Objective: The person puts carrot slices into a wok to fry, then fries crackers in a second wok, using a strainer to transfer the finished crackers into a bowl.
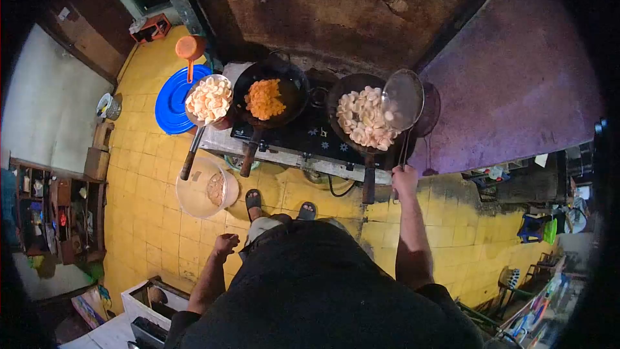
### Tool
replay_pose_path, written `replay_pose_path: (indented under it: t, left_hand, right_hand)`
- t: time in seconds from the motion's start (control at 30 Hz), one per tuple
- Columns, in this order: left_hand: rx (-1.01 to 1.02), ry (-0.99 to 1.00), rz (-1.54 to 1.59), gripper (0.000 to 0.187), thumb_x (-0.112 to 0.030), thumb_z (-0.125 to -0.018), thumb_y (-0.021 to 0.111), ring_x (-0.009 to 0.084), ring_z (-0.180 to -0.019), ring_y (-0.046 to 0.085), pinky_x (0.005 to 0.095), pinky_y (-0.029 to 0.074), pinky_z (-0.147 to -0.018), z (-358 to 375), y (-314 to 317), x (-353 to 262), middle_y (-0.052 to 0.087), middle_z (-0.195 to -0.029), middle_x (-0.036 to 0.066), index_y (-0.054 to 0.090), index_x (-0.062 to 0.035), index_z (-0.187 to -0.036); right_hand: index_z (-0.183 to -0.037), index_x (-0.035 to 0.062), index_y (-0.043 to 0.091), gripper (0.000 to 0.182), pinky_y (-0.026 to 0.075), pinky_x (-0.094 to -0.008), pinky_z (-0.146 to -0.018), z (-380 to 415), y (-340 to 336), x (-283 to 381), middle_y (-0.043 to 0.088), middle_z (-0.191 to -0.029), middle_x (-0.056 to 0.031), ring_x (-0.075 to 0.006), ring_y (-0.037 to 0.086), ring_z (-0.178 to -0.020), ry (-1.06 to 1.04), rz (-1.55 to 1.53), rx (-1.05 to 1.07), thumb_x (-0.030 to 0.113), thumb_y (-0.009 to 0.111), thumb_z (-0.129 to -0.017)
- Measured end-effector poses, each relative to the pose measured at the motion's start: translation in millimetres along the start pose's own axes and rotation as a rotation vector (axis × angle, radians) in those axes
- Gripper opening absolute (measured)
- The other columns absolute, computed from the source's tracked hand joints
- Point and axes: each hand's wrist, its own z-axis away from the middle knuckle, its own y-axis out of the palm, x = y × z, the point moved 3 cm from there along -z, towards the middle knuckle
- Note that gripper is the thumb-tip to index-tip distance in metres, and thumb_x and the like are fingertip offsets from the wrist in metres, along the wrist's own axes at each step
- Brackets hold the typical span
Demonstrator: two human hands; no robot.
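Observation:
My right hand (405,181) is wrapped round the long handle of a round wire strainer (403,95). The strainer is tilted over the right edge of a dark pan (336,97) full of pale pieces (366,119). My left hand (226,244) hangs low at my left side with its fingers curled; whether it holds anything is too small to tell. A second pan (294,90) on the stove holds orange pieces (263,99). Left of it, a handled strainer or pan heaped with pale pieces (210,99) rests near the stove's end.
The black stove (313,134) stands on a ledge against the wall. A blue lid (169,100) and an orange dipper (189,48) lie to the left. A translucent tub (187,194) stands on the yellow floor near my feet. Shelves line the far left.

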Motion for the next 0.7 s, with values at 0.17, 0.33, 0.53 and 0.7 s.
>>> replay_pose_path:
  t: [0.17,0.33,0.53,0.7]
  left_hand:
    - [0.029,-0.079,-0.016,0.031,-0.031,-0.081,0.059,0.0159,-0.073,0.056,0.0311,0.045,-0.058,0,-3,15,0.062,-0.083,0.005,0.061,-0.0029,-0.095]
    - [0.03,-0.033,-0.006,0.032,-0.032,-0.08,0.059,0.0155,-0.07,0.056,0.0298,0.044,-0.056,-7,-7,4,0.061,-0.082,0.004,0.061,-0.0033,-0.093]
    - [0.055,0.05,-0.026,0.033,-0.034,-0.081,0.058,0.0156,-0.067,0.055,0.0297,0.043,-0.054,-12,-1,-24,0.061,-0.08,0.005,0.061,-0.0032,-0.092]
    - [0.033,0.03,0.029,0.031,-0.032,-0.081,0.06,0.0155,-0.067,0.055,0.0301,0.042,-0.055,-8,5,-24,0.061,-0.079,0.004,0.061,-0.003,-0.092]
  right_hand:
    - [-0.07,-0.0024,0.054,0.024,0.044,-0.0387,-0.038,-30,-2,-45,0.052,-0.049,-0.0154,-0.0261,0.055,-0.039,-0.57,0.688,-0.475,0.017,0.047,-0.083]
    - [-0.075,-0.0023,0.058,0.022,0.046,-0.0375,-0.04,-14,-7,-24,0.056,-0.052,-0.016,-0.0264,0.057,-0.041,-0.042,0.212,-0.015,0.016,0.047,-0.083]
    - [-0.071,0.0028,0.054,0.015,0.042,-0.0349,-0.036,-51,13,-71,0.05,-0.049,-0.007,-0.0192,0.051,-0.038,-0.195,0.46,-0.152,0.011,0.046,-0.081]
    - [-0.07,0.005,0.053,0.009,0.038,-0.0312,-0.034,-4,-10,-31,0.048,-0.05,-0.0034,-0.0156,0.045,-0.037,0.114,-0.04,0.052,0.008,0.049,-0.078]
